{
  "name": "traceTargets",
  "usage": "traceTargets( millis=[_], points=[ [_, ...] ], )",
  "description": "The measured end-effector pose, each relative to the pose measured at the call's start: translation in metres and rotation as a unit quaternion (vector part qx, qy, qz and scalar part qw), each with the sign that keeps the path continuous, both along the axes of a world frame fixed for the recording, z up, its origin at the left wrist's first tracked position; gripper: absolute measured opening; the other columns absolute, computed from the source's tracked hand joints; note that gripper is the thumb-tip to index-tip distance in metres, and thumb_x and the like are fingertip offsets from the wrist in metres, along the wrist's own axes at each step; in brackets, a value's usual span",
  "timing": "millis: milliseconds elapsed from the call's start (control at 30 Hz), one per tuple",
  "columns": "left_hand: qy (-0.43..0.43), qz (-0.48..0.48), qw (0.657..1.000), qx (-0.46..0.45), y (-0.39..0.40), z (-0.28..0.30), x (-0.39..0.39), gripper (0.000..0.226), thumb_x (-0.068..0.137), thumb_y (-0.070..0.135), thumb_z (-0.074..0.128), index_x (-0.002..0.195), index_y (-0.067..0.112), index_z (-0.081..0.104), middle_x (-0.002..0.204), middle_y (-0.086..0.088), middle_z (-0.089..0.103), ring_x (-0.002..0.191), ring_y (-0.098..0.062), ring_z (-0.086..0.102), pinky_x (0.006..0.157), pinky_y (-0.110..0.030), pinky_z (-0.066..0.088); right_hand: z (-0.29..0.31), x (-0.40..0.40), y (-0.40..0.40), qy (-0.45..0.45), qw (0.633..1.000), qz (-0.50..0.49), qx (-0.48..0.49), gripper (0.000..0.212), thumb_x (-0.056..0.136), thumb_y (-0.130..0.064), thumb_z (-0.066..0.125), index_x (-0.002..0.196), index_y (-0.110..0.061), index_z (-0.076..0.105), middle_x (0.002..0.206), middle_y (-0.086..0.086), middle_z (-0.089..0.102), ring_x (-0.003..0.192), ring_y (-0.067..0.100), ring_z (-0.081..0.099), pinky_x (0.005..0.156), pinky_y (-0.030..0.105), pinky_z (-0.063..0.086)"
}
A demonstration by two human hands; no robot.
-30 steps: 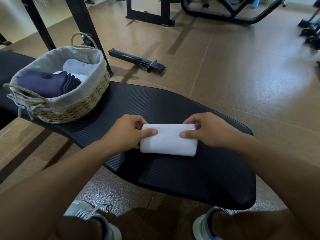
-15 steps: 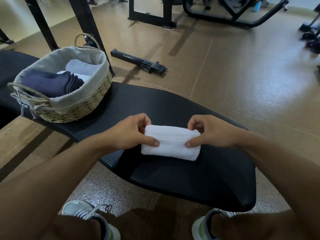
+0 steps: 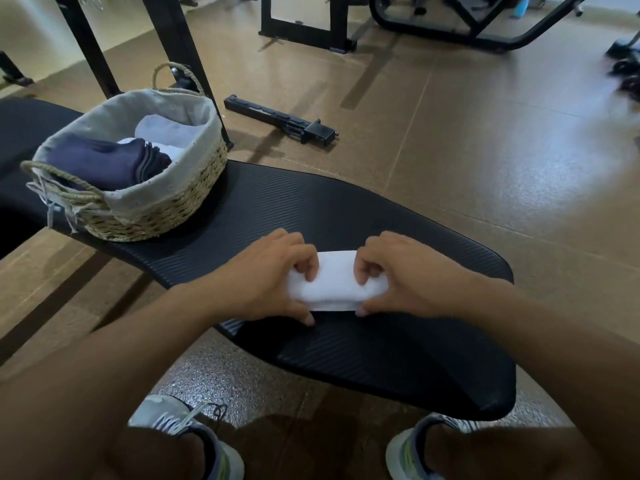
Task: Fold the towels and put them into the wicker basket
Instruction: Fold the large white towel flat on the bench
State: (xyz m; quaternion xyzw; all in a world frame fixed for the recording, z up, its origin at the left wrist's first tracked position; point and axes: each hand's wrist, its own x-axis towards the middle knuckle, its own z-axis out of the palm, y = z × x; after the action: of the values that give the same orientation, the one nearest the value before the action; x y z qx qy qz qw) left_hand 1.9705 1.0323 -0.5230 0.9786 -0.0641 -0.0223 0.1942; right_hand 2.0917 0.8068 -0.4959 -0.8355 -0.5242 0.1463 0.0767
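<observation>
Right at center, a small white towel (image 3: 337,287), folded into a thick bundle, sits on a black ribbed bench pad (image 3: 398,348). Both hands grip it, one at each end. Left hand (image 3: 266,275): fingers curled over the top edge, thumb tucked under the near edge, pinching the cloth. Right hand (image 3: 407,275): same hold, mirrored, fingers bent over the top & thumb at the near edge. Towel's middle shows between the two hands.

Further left on the same pad, well apart from the hands, stands a wicker basket (image 3: 162,216) w/ pale cloth lining & rope handles. Inside: a folded dark navy towel (image 3: 104,161) near the front, white folded towels (image 3: 162,131) behind it.

Beyond, on the brown floor (image 3: 485,150), a black metal bar (image 3: 280,119) lies flat. Black gym equipment frames (image 3: 467,26) at the far side. Below the pad, two grey sneakers (image 3: 194,441), one per foot.
</observation>
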Motion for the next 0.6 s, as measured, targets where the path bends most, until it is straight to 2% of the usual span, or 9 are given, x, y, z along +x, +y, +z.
traceTargets(
  millis=[67,133,200,233,333,433,600],
  points=[
    [0.017,0.025,0.995,-0.091,-0.001,0.006,-0.005,0.051,0.057,0.077,0.071,0.084,0.037,0.056,0.09,0.017,0.056,0.09,-0.005,0.051,0.079,-0.028,0.047,0.007,-0.001,-0.004,0.093,0.995,-0.047,0.004,0.03,0.079,-0.06,0.074,0.087,-0.034,0.062,0.088,-0.014,0.06,0.083,0.003,0.053,0.073,0.022,0.044],
    [-0.02,0.088,0.983,-0.158,-0.001,0.005,-0.007,0.041,0.067,0.072,0.067,0.085,0.037,0.059,0.087,0.014,0.06,0.086,-0.005,0.058,0.079,-0.038,0.052,0.005,0.002,-0.007,0.139,0.983,-0.113,0.041,0.025,0.082,-0.055,0.074,0.089,-0.034,0.061,0.085,-0.01,0.063,0.078,0.006,0.058,0.07,0.026,0.048],
    [-0.039,0.133,0.98,-0.139,0.001,0.0,-0.004,0.037,0.069,0.067,0.069,0.09,0.038,0.06,0.09,0.015,0.059,0.086,-0.004,0.057,0.08,-0.039,0.052,-0.001,0.006,-0.007,0.153,0.972,-0.171,0.049,0.035,0.078,-0.054,0.078,0.099,-0.036,0.057,0.089,-0.009,0.063,0.079,0.01,0.06,0.069,0.027,0.049],
    [-0.023,0.146,0.981,-0.124,0.002,-0.002,-0.002,0.041,0.067,0.067,0.071,0.095,0.039,0.059,0.094,0.016,0.058,0.09,-0.004,0.056,0.082,-0.037,0.052,-0.003,0.008,-0.007,0.156,0.969,-0.188,0.038,0.043,0.076,-0.055,0.08,0.105,-0.036,0.055,0.093,-0.009,0.062,0.082,0.01,0.06,0.07,0.026,0.049],
    [0.087,0.16,0.974,-0.138,0.005,0.001,0.002,0.058,0.069,0.061,0.08,0.118,0.036,0.061,0.109,0.018,0.061,0.101,-0.002,0.058,0.093,-0.033,0.051,-0.004,0.014,-0.006,0.18,0.963,-0.199,-0.013,0.058,0.072,-0.061,0.08,0.12,-0.037,0.056,0.106,-0.012,0.061,0.092,0.005,0.059,0.077,0.024,0.049],
    [0.116,0.154,0.973,-0.128,-0.002,0.001,0.003,0.046,0.072,0.053,0.082,0.112,0.035,0.066,0.105,0.019,0.063,0.098,-0.001,0.059,0.091,-0.036,0.053,-0.006,0.013,-0.006,0.222,0.95,-0.213,-0.051,0.059,0.071,-0.062,0.08,0.119,-0.035,0.06,0.109,-0.014,0.063,0.096,0.004,0.06,0.08,0.025,0.05],
    [0.099,0.196,0.972,-0.078,-0.02,-0.003,0.004,0.044,0.071,0.055,0.08,0.108,0.038,0.062,0.108,0.015,0.058,0.102,-0.01,0.055,0.085,-0.033,0.048,-0.012,0.006,0.004,0.172,0.95,-0.251,-0.073,0.053,0.07,-0.059,0.082,0.111,-0.033,0.06,0.102,-0.011,0.064,0.091,0.011,0.062,0.082,0.036,0.054]
  ],
)
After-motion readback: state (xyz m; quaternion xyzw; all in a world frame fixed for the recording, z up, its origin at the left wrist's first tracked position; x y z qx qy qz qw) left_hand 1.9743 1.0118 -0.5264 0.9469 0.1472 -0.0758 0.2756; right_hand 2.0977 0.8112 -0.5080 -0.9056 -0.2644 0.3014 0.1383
